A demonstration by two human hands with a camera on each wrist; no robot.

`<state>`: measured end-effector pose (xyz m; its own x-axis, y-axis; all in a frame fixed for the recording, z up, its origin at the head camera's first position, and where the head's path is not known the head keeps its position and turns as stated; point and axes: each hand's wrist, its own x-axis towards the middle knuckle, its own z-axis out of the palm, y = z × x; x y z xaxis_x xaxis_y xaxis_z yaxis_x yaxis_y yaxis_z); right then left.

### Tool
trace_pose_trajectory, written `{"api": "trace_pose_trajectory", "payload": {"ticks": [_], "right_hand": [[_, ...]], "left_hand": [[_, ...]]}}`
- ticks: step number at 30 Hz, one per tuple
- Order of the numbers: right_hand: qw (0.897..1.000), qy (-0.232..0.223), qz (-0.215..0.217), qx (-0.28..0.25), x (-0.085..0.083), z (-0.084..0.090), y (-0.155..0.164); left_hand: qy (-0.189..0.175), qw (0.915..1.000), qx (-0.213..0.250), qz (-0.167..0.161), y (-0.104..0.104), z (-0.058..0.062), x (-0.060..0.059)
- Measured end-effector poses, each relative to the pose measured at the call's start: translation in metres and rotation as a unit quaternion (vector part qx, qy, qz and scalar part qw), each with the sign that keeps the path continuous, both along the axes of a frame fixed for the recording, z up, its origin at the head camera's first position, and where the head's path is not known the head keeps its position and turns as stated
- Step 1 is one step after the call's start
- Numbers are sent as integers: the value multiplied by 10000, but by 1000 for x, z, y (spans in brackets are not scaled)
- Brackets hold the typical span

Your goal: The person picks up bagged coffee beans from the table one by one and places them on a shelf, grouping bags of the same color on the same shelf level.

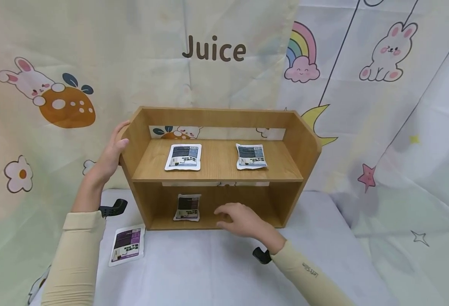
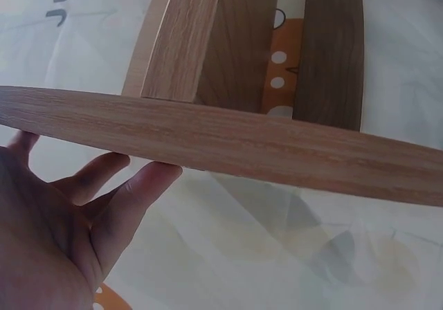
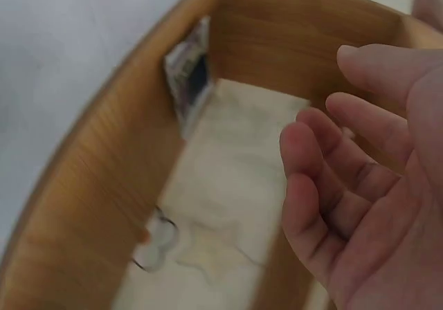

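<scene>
My left hand [image 1: 109, 155] touches the left side panel of a two-tier wooden shelf [image 1: 217, 175]; in the left wrist view the fingertips [image 2: 156, 175] meet that panel's outer face. My right hand [image 1: 240, 219], fingers loosely bent and holding nothing, is in front of the lower tier. To its left, a pouch with a dark label [image 1: 188, 208] rests on the lower board, and it shows blurred in the right wrist view as a pouch [image 3: 190, 78] by the wood. On the upper board lie two blue-labelled pouches, one left [image 1: 183, 157] and one right [image 1: 251, 156].
A purple-labelled pouch [image 1: 127, 245] lies on the white tabletop [image 1: 194, 272], by the shelf's front left corner. Behind the shelf hangs a printed cloth [image 1: 224, 80] with the word "Juice" and cartoon rabbits. Each wrist wears a black band.
</scene>
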<state>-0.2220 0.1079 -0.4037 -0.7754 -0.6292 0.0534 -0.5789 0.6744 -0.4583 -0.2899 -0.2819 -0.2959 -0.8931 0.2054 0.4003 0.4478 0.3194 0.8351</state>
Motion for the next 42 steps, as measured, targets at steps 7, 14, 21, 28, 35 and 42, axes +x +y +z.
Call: {"api": "trace_pose_trajectory", "payload": {"ticks": [7, 14, 21, 28, 35, 42], "right_hand": [[9990, 302, -20, -325, 27, 44, 33], [9885, 1042, -258, -1069, 35, 85, 74], [9668, 1837, -929, -1515, 26, 115, 114], [9164, 2698, -2039, -2143, 11, 131, 156], [8801, 2042, -3173, -2882, -12, 144, 185], [9015, 622, -2769, -3268, -31, 133, 202]], "left_hand": [[-8, 9999, -38, 96, -5, 0, 0], [-29, 9997, -56, 235, -11, -4, 4], [-65, 9997, -13, 236, -13, -7, 9], [-72, 9999, 10, 77, -5, -7, 6], [60, 9999, 93, 83, -1, 1, -3], [28, 9999, 76, 105, 1, 3, -7]]}}
